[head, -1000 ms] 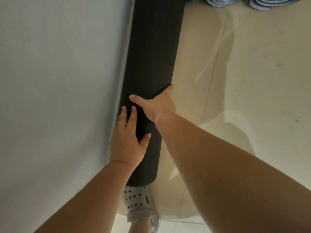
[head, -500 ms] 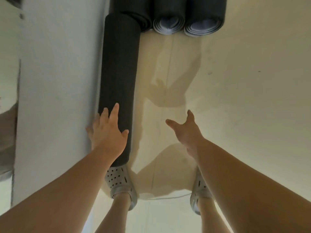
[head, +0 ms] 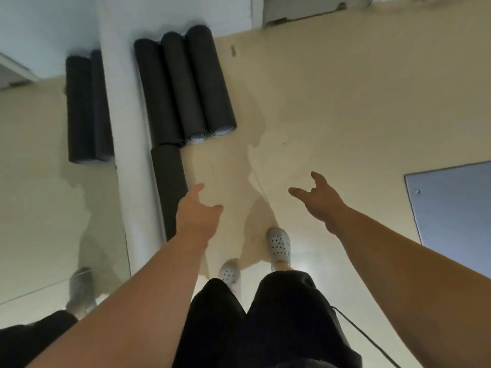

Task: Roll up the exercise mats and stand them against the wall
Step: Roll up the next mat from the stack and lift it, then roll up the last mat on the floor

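Head view: both hands hold nothing. The left hand [head: 198, 211] has loosely extended fingers near the nearest rolled mat [head: 168, 187]; the right hand [head: 317, 199] is spread, well apart from it. That mat lies along the white wall [head: 130, 168], end-on to three further rolled mats [head: 183, 86]. A flat blue mat [head: 451, 208] lies on the floor [head: 345, 102] at right.

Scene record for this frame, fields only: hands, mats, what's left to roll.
left hand: open, holds nothing
right hand: open, holds nothing, over floor
nearest rolled mat: against white wall
three rolled mats: side by side beyond it
flat grey sheet: on floor at right, likely an unrolled mat
mirror: left, reflects rolled mats
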Tool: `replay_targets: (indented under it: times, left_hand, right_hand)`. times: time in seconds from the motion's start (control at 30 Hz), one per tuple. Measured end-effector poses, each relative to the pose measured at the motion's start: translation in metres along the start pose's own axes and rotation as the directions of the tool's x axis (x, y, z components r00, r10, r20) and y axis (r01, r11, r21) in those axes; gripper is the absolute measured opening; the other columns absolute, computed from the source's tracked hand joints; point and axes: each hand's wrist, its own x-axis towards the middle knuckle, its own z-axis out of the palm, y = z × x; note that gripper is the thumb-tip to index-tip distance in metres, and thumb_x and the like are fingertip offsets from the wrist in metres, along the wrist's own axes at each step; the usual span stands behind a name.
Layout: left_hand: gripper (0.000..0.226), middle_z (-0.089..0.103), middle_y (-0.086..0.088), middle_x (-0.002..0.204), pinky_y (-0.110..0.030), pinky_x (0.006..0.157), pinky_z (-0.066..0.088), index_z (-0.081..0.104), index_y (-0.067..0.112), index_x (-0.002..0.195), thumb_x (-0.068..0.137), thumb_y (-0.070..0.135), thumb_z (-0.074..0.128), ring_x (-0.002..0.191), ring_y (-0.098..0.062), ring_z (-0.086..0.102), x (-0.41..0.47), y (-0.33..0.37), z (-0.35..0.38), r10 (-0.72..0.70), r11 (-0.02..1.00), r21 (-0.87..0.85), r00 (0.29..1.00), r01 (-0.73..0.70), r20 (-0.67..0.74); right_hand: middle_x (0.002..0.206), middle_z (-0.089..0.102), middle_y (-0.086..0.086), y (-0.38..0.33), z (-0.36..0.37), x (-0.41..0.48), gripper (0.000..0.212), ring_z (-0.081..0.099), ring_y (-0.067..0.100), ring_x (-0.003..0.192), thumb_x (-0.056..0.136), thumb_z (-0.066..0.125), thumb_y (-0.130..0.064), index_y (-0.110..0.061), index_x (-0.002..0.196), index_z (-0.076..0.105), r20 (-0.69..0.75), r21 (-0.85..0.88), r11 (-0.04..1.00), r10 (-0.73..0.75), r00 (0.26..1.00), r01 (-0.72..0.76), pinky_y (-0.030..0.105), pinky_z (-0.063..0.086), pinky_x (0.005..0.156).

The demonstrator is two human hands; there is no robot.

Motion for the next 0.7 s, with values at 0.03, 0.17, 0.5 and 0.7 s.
replay_targets:
  times: [0.03, 0.17, 0.5, 0.7]
  left_hand:
    - [0.069, 0.047, 0.001, 0.147, -0.027, 0.079, 0.044, 0.041, 0.031, 0.152, 0.092, 0.024, 0.074, 0.107, -0.015, 0.053, -0.013, 0.027, -0.003, 0.073, 0.997, -0.041, 0.997, -0.072, 0.022]
    - [0.055, 0.053, 0.004, 0.146, -0.025, 0.099, 0.042, 0.053, 0.026, 0.145, 0.093, 0.034, 0.071, 0.126, -0.013, 0.053, -0.060, 0.087, -0.025, 0.435, 0.900, 0.022, 0.900, -0.435, 0.016]
    - [0.037, 0.066, -0.001, 0.125, -0.025, 0.071, 0.048, 0.062, 0.021, 0.129, 0.093, 0.027, 0.070, 0.101, -0.022, 0.064, -0.213, 0.121, 0.068, 0.691, 0.684, 0.035, 0.663, -0.729, 0.288]
    - [0.044, 0.059, -0.006, 0.134, -0.026, 0.085, 0.043, 0.058, 0.023, 0.134, 0.092, 0.027, 0.071, 0.110, -0.026, 0.061, -0.332, 0.092, 0.175, 0.651, 0.417, 0.176, 0.429, -0.891, 0.626]
  right_hand:
    - [0.154, 0.049, 0.014, -0.003, -0.012, -0.020, 0.089, 0.046, 0.034, 0.142, 0.096, 0.070, -0.048, -0.028, 0.165, 0.018, -0.031, 0.021, 1.000, -0.018, 0.999, 0.019, 0.036, 0.038, 0.100]
    - [0.155, 0.048, 0.012, 0.008, -0.044, -0.102, 0.071, 0.054, 0.032, 0.134, 0.099, 0.064, -0.045, -0.029, 0.160, 0.032, -0.134, 0.114, 0.989, -0.077, 0.988, 0.093, 0.050, 0.046, 0.111]
    - [0.158, 0.043, 0.016, 0.191, -0.072, -0.302, 0.069, 0.050, 0.033, 0.138, 0.102, 0.064, -0.035, -0.024, 0.162, 0.031, -0.292, 0.084, 0.994, 0.090, 0.952, -0.068, 0.036, 0.041, 0.110]
    - [0.159, 0.043, 0.013, 0.333, -0.094, -0.401, 0.070, 0.053, 0.033, 0.135, 0.101, 0.066, -0.039, -0.026, 0.161, 0.034, -0.546, 0.428, 0.903, 0.278, 0.790, -0.022, 0.036, 0.043, 0.102]
